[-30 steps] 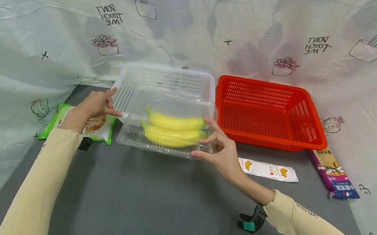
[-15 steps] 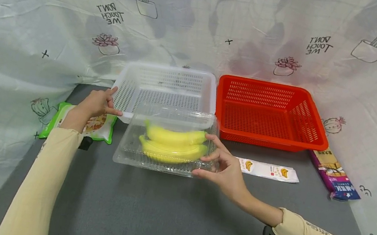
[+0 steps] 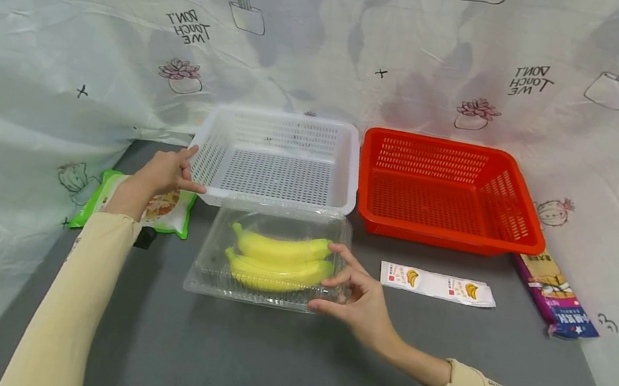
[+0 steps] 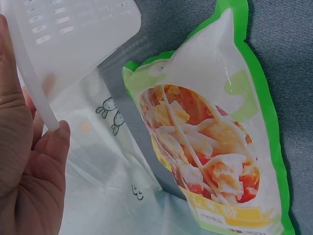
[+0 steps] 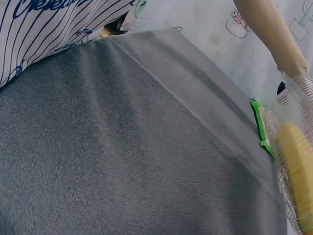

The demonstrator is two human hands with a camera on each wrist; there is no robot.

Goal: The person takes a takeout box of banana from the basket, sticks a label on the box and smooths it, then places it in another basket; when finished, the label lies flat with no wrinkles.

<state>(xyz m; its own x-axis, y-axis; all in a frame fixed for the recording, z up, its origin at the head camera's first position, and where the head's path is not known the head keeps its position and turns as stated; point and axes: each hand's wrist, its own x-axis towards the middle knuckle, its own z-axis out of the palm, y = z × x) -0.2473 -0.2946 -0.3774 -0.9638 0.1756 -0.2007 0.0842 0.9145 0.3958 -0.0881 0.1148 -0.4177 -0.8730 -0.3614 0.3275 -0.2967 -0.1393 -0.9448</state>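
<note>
My left hand [image 3: 163,171] pinches the left rim of a white perforated plastic basket [image 3: 278,174]; thumb and fingers bend round that rim in the left wrist view. With curled fingers, my right hand [image 3: 357,295] grips the right side of a transparent plastic clamshell box [image 3: 201,280]. Yellow bananas [image 3: 279,249] lie side by side inside the box. It hangs just in front of the basket, a little above the table as far as its shadow shows. Only the box's edge and a banana [image 5: 296,166] appear at the right of the right wrist view.
Beside the white basket stands a red basket [image 3: 419,230]. A green-and-white food bag [image 3: 176,209] lies under my left forearm. A white strip with banana pictures [image 3: 437,285] and a purple packet [image 3: 557,296] lie at the right on the grey table [image 3: 233,370].
My right hand has brought the box of bananas toward me and down, from over the white basket's front to before it. My left hand stays on the basket's rim.
</note>
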